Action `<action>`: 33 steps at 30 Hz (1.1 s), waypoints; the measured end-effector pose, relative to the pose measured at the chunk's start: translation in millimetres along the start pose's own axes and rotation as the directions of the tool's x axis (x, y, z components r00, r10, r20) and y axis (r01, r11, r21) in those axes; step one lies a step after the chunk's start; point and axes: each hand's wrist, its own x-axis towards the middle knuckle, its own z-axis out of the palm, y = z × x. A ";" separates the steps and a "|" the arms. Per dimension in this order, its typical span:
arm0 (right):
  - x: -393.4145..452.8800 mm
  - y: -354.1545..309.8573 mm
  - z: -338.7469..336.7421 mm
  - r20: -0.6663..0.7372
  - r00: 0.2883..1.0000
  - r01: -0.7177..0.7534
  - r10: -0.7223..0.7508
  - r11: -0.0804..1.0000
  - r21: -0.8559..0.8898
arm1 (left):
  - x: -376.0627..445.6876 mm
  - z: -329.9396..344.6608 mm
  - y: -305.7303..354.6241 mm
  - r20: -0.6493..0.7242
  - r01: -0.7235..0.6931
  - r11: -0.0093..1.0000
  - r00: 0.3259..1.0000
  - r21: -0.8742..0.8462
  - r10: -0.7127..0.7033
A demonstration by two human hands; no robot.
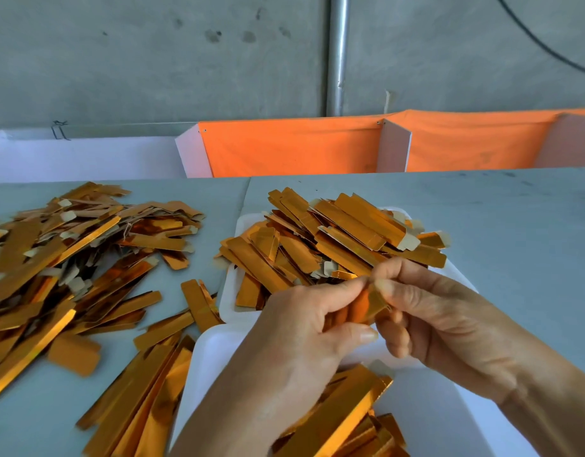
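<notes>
Strip (376, 303) in left hand (304, 328), right hand (439, 321); heaped tray (228, 293) beyond, pile (70, 252) left.

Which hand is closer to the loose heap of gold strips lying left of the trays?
Left. The left hand is right of the heap, over the near tray; the right hand is farther right still, beyond the gold strip both hands pinch.

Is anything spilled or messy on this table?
Yes. The shiny gold folded card strips are heaped so high on the white foam tray that several hang over its left rim, and loose strips lie on the grey table beside it.
</notes>
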 end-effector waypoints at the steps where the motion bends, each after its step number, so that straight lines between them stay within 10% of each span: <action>1: 0.0 0.2 0.2 0.008 1.000 -0.011 0.011 0.999 0.038 | 0.0 -0.8 0.4 0.002 0.000 1.000 1.000 -0.012 0.000; 14: -1.8 -1.9 -3.4 0.022 0.988 -0.152 0.152 0.988 0.012 | -2.3 3.3 2.3 0.040 0.070 0.997 0.997 -0.042 -0.068; 29: -5.2 -7.0 -8.2 -0.046 0.970 -0.233 0.239 0.853 -0.466 | 0.6 8.9 4.8 0.206 0.190 0.982 0.960 0.020 -0.190; 33: -14.9 -14.7 -16.8 -0.018 0.885 -0.372 0.465 0.685 -0.626 | -0.9 1.0 2.9 0.005 0.182 0.983 0.983 0.018 -0.182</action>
